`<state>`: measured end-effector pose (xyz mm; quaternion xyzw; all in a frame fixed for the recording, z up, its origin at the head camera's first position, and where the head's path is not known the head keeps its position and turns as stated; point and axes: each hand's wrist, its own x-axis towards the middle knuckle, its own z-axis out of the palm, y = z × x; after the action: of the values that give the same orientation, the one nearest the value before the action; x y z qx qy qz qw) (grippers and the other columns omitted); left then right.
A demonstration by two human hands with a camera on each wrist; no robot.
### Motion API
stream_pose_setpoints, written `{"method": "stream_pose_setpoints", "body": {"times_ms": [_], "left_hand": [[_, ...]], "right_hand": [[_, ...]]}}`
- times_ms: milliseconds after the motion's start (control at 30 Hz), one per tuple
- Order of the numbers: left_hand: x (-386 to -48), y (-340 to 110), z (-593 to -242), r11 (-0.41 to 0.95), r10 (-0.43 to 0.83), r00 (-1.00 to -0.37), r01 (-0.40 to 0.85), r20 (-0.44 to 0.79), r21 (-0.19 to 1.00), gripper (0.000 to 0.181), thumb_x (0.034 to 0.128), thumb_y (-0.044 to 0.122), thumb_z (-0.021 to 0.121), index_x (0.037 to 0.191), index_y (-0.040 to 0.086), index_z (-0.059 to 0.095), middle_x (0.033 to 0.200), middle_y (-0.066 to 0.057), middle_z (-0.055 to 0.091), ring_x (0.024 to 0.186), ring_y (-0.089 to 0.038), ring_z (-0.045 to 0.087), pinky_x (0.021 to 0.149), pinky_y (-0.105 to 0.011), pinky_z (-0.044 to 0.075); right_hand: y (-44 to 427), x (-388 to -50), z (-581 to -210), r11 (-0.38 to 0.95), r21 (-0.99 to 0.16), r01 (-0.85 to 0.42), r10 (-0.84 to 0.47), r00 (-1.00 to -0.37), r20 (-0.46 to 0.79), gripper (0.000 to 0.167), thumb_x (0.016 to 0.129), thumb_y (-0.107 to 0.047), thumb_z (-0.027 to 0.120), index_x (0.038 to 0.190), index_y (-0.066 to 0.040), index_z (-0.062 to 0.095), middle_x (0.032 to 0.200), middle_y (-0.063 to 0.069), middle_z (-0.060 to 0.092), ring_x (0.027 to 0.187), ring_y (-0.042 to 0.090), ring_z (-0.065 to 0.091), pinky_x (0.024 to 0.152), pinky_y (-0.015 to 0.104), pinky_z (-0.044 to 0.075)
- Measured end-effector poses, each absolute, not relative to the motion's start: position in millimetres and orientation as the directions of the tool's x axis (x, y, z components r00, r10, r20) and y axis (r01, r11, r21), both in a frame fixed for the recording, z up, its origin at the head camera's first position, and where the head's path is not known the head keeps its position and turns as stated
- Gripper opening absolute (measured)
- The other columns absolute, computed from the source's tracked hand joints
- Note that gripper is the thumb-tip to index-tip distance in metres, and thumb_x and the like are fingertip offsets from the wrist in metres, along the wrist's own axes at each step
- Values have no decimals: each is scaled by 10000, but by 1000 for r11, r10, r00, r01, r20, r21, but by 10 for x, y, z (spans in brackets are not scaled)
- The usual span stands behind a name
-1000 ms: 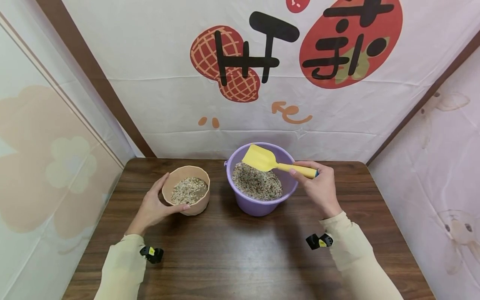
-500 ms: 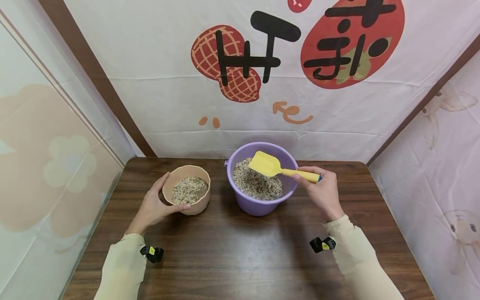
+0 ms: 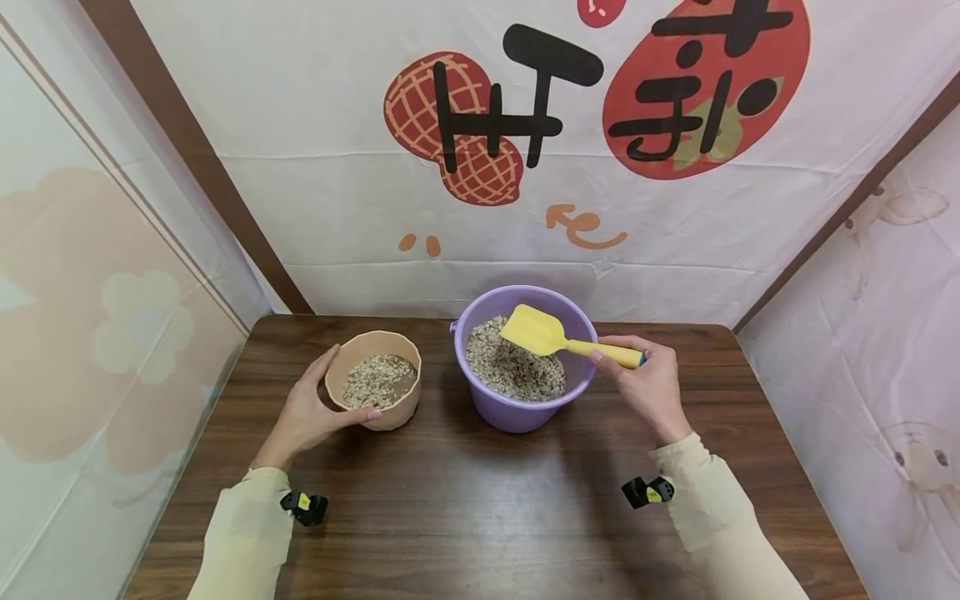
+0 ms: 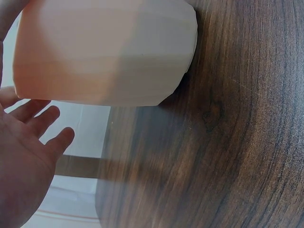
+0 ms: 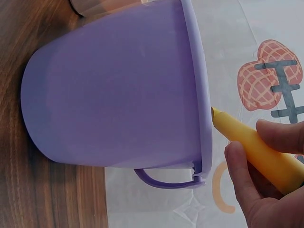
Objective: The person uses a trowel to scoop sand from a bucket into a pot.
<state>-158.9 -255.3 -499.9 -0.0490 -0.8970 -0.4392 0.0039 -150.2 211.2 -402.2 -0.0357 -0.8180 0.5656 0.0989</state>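
My left hand (image 3: 303, 421) holds a peach-coloured faceted bowl (image 3: 399, 412), its thumb along the near rim and fingers round the left side. A speckled, grain-like loose material (image 3: 379, 381) lies in the bowl. In the left wrist view the bowl's outer wall (image 4: 104, 52) shows above spread fingertips (image 4: 64, 139). My right hand (image 3: 651, 390) grips the yellow handle of a toy shovel (image 3: 534, 330). The yellow blade is over the mouth of a purple bucket (image 3: 512, 417), which holds similar loose material (image 3: 517, 375). In the right wrist view the bucket hides the blade; thumb and fingers pinch the handle (image 5: 256, 147).
Both vessels are on a dark wood-grain table (image 3: 480, 517), near its back edge. A white printed cloth wall (image 3: 337, 217) rises close behind. The bucket's purple carrying handle (image 5: 166, 183) hangs at its side in the right wrist view.
The shovel blade has shifted slightly right and toward me over the bucket, with my right hand moving along. My left hand and the bowl have stayed in place.
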Motion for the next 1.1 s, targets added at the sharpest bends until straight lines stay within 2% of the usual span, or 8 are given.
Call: {"method": "stream_pose_setpoints", "body": {"times_ms": [733,1100], "left_hand": [[-1590,-2522,-4901,636,86,-994,111,73,764,1290,654,437,964,1637,126,189,1647,-198,223,1472,-460,244,1094,-705,284],[-1645,-2186,-4495,571,184,-966,254,180,780,1277,632,395,986,1636,286,205,1668,-75,218,1488,-377,239,1104,-694,278]], "right_hand": [[2136,-1503,-4031,372,-926,-55,177,-976,129,292,864,-143,836,1087,31,764,995,147,711,756,181,521,581,227,464],[2157,-1510,-4034,369,-928,-43,182,-976,118,287,860,-123,835,1095,25,764,1000,148,710,758,169,540,583,220,479]]}}
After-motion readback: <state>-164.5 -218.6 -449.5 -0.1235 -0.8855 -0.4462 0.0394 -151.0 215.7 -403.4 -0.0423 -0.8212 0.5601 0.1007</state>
